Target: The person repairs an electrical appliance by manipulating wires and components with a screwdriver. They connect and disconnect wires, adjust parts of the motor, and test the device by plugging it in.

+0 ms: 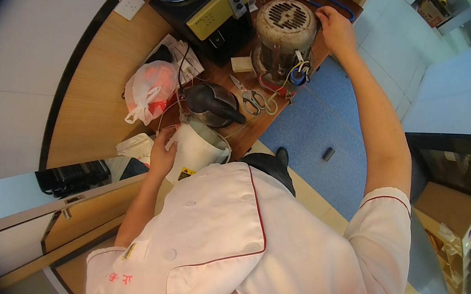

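Both hands are busy: the left hand (162, 151) wraps its fingers around a white electric kettle (198, 150) at the counter's near edge, while the right hand (335, 30) cups a rusty electric motor (284, 31) farther back.

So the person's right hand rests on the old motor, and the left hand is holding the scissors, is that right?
Not quite. The head view shows the left hand on the white kettle, not the scissors, which lie untouched on the counter. The right hand does rest on the old motor.
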Demonstrator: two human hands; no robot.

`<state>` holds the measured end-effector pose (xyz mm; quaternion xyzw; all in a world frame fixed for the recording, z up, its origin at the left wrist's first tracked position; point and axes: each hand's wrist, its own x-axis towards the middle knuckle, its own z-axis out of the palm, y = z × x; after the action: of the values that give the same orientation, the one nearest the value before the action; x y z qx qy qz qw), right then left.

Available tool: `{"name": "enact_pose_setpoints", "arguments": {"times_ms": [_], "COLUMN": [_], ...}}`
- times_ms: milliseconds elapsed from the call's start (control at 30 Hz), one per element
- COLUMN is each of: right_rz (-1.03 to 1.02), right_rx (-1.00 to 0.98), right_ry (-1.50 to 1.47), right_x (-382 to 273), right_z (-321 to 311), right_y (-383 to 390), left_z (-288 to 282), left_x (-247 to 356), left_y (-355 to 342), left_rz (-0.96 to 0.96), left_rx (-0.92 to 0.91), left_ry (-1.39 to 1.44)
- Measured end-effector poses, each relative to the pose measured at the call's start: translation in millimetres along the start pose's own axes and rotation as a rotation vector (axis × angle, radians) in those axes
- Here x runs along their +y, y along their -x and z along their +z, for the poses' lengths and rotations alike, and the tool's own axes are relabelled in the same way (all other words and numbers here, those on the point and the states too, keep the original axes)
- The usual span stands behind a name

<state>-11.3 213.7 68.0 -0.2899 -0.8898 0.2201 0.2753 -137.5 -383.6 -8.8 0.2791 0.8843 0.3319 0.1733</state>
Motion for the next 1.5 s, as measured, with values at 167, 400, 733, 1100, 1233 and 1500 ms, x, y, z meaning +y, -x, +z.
{"name": "enact_pose_setpoints", "arguments": {"times_ms": [167,400,733,1100,1233,1500], "right_rz": [0.001,0.278,0.351,0.297,0.278,0.686], "right_rx": [0.074,0.067,0.093,0.186,0.237,0.155], "right_ry": [-0.083,-0.205,-0.541,-0.34,-0.46,-1.137], "right_x": [6,7,2,-50,-40,-25], "right_z": [1,-30,41,68,79,67], "right_y": [4,68,217,185,179,175], "left_z": [-1,-8,3,24,25,24], "left_x": [-8,-33,-97,-93,-96,-98], "left_y": [11,32,51,56,57,57], "left_rz": [-0.044,-0.144,-0.372,-0.483,-0.455,-0.481], "left_rx": [0.081,0.249,0.437,0.489,0.511,0.526], "left_ry": [-0.019,-0.056,0.007,0.268,0.235,0.247]}}
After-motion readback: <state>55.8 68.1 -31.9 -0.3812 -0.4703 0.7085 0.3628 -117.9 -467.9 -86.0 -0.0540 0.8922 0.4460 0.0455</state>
